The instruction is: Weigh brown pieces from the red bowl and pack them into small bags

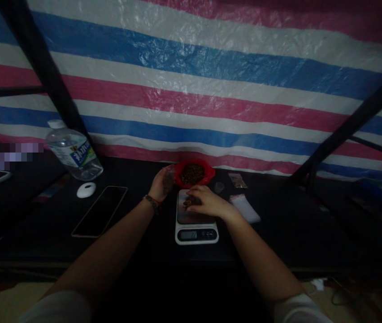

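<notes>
My right hand (207,202) is over the steel plate of a white digital kitchen scale (197,239), its thumb and fingers curled round a small heap of brown dried pieces (187,204). The scale's display is lit, with digits too dim to read surely. Left of a red scalloped bowl (178,176), my left hand (161,185) is closed on what looks like a small clear plastic bag (169,178); its fingertips are partly hidden. Many small brown pieces (193,172) lie in the bowl. A beaded bracelet circles my left wrist.
Right of the bowl are a small clear cup (219,187), a zip bag with brown contents (237,181) and a stack of clear bags (245,209). To the left lie a phone (100,211), a white oval case (86,190) and a large plastic bottle (75,152). Striped sheeting hangs behind.
</notes>
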Available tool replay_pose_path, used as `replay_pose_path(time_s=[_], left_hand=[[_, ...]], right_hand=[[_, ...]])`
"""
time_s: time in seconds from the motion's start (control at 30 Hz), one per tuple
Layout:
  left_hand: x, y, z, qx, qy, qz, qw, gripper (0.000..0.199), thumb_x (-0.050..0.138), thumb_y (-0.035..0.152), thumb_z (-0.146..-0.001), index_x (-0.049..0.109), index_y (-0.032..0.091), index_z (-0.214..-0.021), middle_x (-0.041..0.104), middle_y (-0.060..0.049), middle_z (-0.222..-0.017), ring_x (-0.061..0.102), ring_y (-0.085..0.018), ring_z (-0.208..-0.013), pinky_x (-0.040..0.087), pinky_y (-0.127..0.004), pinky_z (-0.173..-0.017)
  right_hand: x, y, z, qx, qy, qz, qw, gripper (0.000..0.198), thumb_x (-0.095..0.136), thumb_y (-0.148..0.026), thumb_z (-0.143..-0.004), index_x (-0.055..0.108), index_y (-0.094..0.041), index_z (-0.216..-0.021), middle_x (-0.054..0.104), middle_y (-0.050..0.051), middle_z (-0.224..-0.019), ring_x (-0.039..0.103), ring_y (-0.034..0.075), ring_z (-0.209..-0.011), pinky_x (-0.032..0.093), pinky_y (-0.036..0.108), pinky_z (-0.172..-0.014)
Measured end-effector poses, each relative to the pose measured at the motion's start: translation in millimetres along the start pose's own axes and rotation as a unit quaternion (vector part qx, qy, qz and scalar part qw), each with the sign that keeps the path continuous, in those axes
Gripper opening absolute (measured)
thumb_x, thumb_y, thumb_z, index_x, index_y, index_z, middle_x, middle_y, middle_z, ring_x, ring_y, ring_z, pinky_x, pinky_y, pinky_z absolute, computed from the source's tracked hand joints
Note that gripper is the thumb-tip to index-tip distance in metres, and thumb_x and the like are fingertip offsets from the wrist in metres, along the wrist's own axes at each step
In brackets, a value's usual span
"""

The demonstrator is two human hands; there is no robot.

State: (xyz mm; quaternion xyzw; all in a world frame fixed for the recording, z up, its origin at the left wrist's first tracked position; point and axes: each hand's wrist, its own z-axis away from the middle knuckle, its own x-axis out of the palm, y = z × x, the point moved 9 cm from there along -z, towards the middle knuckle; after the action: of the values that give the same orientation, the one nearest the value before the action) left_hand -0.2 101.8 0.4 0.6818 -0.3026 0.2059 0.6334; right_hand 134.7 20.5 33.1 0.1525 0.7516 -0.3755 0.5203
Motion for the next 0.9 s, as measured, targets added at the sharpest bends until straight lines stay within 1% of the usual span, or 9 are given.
replay_pose_path(time_s=[0.1,0.27,0.37,0.47,0.6,0.7,0.77,0.9], left_hand=[[2.1,-2.9,-0.4,0.001,-0.021,-0.001,1.000,0.028,0.053,0.037,-0.087,0.064,0.015,-0.100,0.069,-0.004,-0.088,0.064,-0.013,-0.074,0.049,-0.024,-0.070],[6.4,-9.0,-0.9,-0.002,-0.049,-0.010,0.999,0.034,0.058,0.036,-0.083,0.063,0.013,-0.108,0.069,-0.007,-0.099,0.065,-0.017,-0.086,0.048,-0.029,-0.081],[4.4,-12.1,-2.2,-0.005,-0.055,-0.016,0.998,0.036,0.058,0.035,-0.083,0.062,0.013,-0.110,0.069,-0.007,-0.100,0.065,-0.016,-0.086,0.048,-0.028,-0.082],[-0.2,-12.8,-3.5,-0.001,-0.048,-0.023,0.999,0.034,0.059,0.033,-0.082,0.063,0.013,-0.110,0.069,-0.006,-0.100,0.064,-0.015,-0.087,0.047,-0.028,-0.084],[0.4,-12.9,-3.4,0.003,-0.050,-0.024,0.998,0.032,0.059,0.031,-0.082,0.063,0.013,-0.108,0.069,-0.007,-0.102,0.064,-0.017,-0.091,0.047,-0.030,-0.088],[3.7,-13.3,-2.8,0.002,-0.060,-0.021,0.998,0.032,0.059,0.031,-0.082,0.064,0.013,-0.108,0.068,-0.009,-0.105,0.064,-0.018,-0.093,0.048,-0.031,-0.088],[3.1,-13.1,-2.8,0.006,-0.059,-0.018,0.998,0.032,0.061,0.032,-0.081,0.064,0.013,-0.106,0.068,-0.008,-0.103,0.064,-0.017,-0.091,0.049,-0.029,-0.085],[-2.6,-15.7,-2.7,0.007,-0.046,-0.036,0.998,0.033,0.068,0.032,-0.075,0.066,0.013,-0.102,0.069,-0.005,-0.089,0.063,-0.013,-0.077,0.049,-0.024,-0.072]], right_hand=[[10.0,-13.5,-4.1,-0.012,-0.036,0.028,0.999,0.044,0.067,-0.040,-0.077,0.060,-0.021,-0.117,0.057,0.010,-0.121,0.049,0.025,-0.114,0.038,0.040,-0.097],[14.4,-27.2,-10.5,-0.030,-0.022,0.056,0.998,0.027,0.063,-0.029,-0.082,0.065,-0.020,-0.108,0.061,0.008,-0.112,0.053,0.022,-0.106,0.039,0.036,-0.093],[17.6,-27.2,-12.9,-0.037,-0.021,0.059,0.997,0.018,0.058,-0.025,-0.086,0.067,-0.020,-0.101,0.063,0.007,-0.105,0.054,0.019,-0.102,0.040,0.034,-0.092],[16.6,-21.5,-12.1,-0.037,-0.022,0.062,0.997,0.016,0.055,-0.022,-0.087,0.068,-0.020,-0.096,0.063,0.006,-0.102,0.055,0.019,-0.101,0.040,0.033,-0.091],[9.8,-14.6,-6.2,-0.042,-0.038,0.035,0.998,0.018,0.058,-0.025,-0.086,0.067,-0.020,-0.100,0.064,0.007,-0.102,0.056,0.019,-0.100,0.040,0.034,-0.090],[5.9,-13.7,0.1,-0.057,-0.068,0.010,0.996,0.032,0.065,-0.031,-0.080,0.064,-0.018,-0.109,0.063,0.008,-0.106,0.056,0.020,-0.102,0.041,0.034,-0.091],[2.2,-12.2,2.5,-0.056,-0.071,0.008,0.996,0.038,0.069,-0.028,-0.076,0.063,-0.017,-0.111,0.063,0.009,-0.108,0.055,0.021,-0.103,0.042,0.035,-0.091],[-0.7,-13.7,2.2,-0.066,-0.067,-0.001,0.996,0.026,0.062,-0.013,-0.078,0.066,-0.016,-0.104,0.065,0.008,-0.101,0.058,0.018,-0.095,0.044,0.032,-0.088]])
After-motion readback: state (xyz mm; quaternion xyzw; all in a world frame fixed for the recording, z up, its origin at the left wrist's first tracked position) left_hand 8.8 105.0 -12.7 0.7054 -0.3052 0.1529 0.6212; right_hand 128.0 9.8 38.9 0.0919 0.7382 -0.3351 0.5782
